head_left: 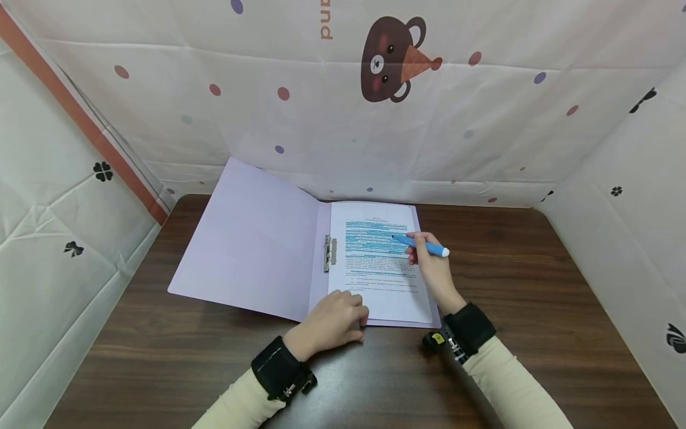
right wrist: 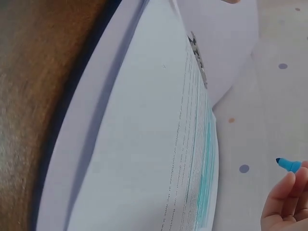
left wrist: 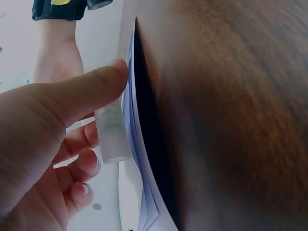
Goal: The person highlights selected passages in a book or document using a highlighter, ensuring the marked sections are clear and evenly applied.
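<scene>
My right hand (head_left: pixel 435 271) pinches a blue marker (head_left: pixel 432 248) over the printed sheet (head_left: pixel 391 307). In the right wrist view the marker's dark tip stands apart from the paper. Teal highlighting covers many of the sheet's upper text lines. The sheet lies in the right side of an opened lilac folder (head_left: pixel 252 238). Near the folder's lower edge, my left hand (head_left: pixel 333 319) rests with curled fingers. Between its thumb and fingers, the left wrist view shows a whitish translucent marker cap (left wrist: pixel 113 139); the hand hides it in the head view.
A metal clip (head_left: pixel 327 253) is fixed by the folder's spine. The folder lies on a dark wooden table (head_left: pixel 514 268). A pale cloth (head_left: pixel 300 119) with dots and a bear print hangs behind the table, and more cloth stands at both sides.
</scene>
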{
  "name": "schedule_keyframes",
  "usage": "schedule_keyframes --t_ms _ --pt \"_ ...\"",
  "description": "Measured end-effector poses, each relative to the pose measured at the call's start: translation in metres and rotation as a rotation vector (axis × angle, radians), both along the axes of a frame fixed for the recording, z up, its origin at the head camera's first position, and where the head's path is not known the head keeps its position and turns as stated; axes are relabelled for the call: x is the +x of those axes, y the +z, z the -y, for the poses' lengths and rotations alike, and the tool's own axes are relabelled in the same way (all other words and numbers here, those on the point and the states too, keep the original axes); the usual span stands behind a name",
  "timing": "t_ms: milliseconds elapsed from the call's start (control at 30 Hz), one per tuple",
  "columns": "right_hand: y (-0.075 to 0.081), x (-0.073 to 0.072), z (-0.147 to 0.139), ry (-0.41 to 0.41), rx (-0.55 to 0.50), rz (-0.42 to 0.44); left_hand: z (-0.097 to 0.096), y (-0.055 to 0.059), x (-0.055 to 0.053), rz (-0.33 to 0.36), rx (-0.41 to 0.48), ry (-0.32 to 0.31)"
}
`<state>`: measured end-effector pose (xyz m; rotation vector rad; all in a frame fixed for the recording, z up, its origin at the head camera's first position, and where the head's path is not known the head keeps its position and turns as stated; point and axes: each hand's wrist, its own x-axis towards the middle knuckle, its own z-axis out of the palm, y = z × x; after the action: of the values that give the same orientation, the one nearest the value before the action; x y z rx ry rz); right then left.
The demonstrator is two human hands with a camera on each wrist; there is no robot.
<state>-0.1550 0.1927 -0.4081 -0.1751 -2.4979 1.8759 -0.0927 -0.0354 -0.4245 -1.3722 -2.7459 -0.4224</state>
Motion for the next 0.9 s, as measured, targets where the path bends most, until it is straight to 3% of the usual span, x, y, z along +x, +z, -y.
schedule_keyframes --t_ms 267,600,900 --pt "-0.002 0.0 -0.002 -0.025 -0.021 0.006 -0.003 -0.002 0.004 0.039 -0.032 0.031" --pt "-0.003 0.0 -0.004 -0.047 -0.041 0.002 -0.007 -0.004 0.005 -0.001 -0.034 0.025" --pt "0.016 0.01 0.0 -0.035 -0.04 0.036 -0.011 -0.005 0.007 -0.001 -0.06 0.027"
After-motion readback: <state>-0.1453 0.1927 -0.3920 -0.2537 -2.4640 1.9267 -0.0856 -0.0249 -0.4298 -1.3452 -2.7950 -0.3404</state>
